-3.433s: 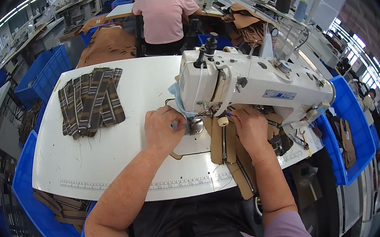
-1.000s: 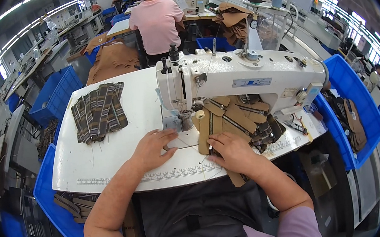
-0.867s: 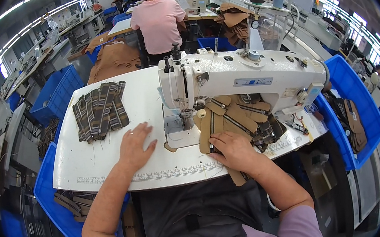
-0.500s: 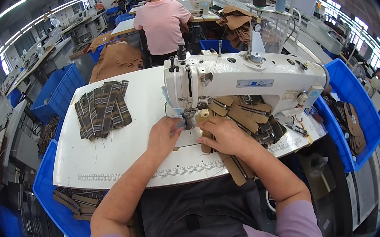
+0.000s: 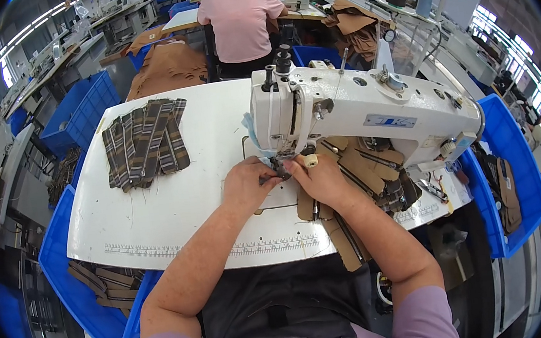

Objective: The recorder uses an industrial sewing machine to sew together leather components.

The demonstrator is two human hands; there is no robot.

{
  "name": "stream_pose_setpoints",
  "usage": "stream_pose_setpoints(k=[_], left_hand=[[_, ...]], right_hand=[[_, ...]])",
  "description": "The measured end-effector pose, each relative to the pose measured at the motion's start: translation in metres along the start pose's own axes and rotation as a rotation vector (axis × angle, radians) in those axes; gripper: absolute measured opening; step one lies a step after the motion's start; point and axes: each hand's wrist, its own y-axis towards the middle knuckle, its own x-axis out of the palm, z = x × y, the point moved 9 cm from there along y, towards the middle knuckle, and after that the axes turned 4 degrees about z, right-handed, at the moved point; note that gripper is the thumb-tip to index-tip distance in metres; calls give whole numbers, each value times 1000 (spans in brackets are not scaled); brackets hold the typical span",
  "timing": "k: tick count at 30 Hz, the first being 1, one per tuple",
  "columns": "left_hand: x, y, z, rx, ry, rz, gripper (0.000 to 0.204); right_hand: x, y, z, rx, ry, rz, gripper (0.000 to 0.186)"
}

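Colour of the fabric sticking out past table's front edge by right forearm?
Fabric: tan-brown with a dark lengthwise band; best seen in the head view.

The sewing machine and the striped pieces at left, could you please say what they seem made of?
The sewing machine is probably painted metal, given its smooth, glossy white body. The striped pieces look like matte woven fabric, judging by their frayed lower edges; the fibre cannot be told.

A lettered blue-and-silver plate (image 5: 390, 121) marks the sewing machine (image 5: 343, 103), and a ruler scale (image 5: 278, 243) lines the table (image 5: 156, 211).
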Motion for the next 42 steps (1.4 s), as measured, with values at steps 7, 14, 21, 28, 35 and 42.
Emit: stream_pose_setpoints(k=[7,14,21,28,35,42], left_hand=[[4,-8,4,109,132,-323,19],[-7,-13,12,208,244,-419,21],[-6,-16,19,176,61,-463,24],[-14,4,-1,-25,-119,47,19],[-6,12,13,-102,52,168,15],[-13,7,1,-98,39,242,12]], right_hand=[[8,2,28,174,120,9,42],[7,-1,37,210,-40,55,45],[6,-5,19,97,-91,36,33],[2,-7,-1,58,65,19,22],[15,-7,9,-108,-227,62,22],[17,-2,2,-103,-213,64,20]])
